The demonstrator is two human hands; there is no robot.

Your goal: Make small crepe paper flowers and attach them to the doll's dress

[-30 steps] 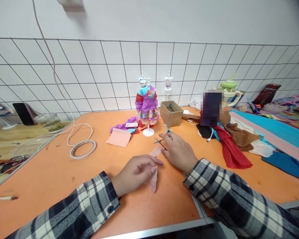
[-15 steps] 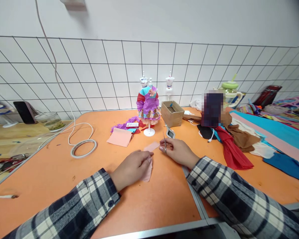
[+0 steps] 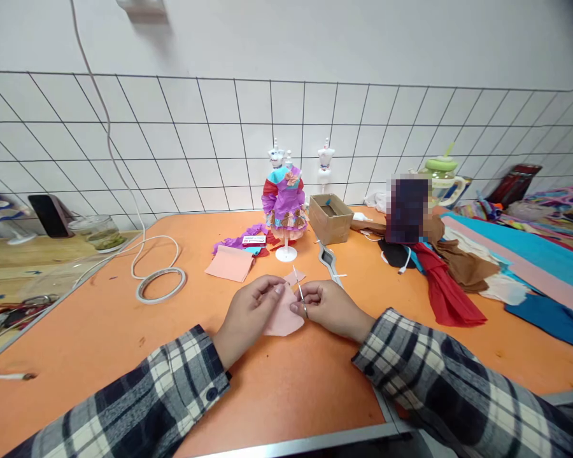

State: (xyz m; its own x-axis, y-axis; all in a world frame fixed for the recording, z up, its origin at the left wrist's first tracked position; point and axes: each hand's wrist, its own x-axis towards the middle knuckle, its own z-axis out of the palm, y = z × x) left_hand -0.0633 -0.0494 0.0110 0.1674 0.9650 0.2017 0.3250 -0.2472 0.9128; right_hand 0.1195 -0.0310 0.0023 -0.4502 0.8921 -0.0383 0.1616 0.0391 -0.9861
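My left hand (image 3: 254, 313) pinches a piece of pale pink crepe paper (image 3: 286, 317) between thumb and fingers, just above the orange tabletop. Small metal scissors (image 3: 300, 289) are in my right hand (image 3: 328, 308), with their blades pointing up and away, close to the paper's right edge. Whether the blades touch the paper I cannot tell. Beyond my hands lies a smaller pink scrap (image 3: 296, 276), partly covered. A folded pink sheet (image 3: 230, 263) rests farther back on the left.
A small dress form in a purple ruffled dress (image 3: 284, 203) stands at the back centre, beside a cardboard box (image 3: 331, 219). On the left lie a tape roll (image 3: 160, 286) and a white cable (image 3: 138, 248). Red cloth (image 3: 442, 292) and other coloured pieces are heaped right, near a grey object (image 3: 328, 259).
My right hand has come left and slightly nearer with the scissors, up to the paper. My left hand has raised and turned the pink paper, so more of it shows.
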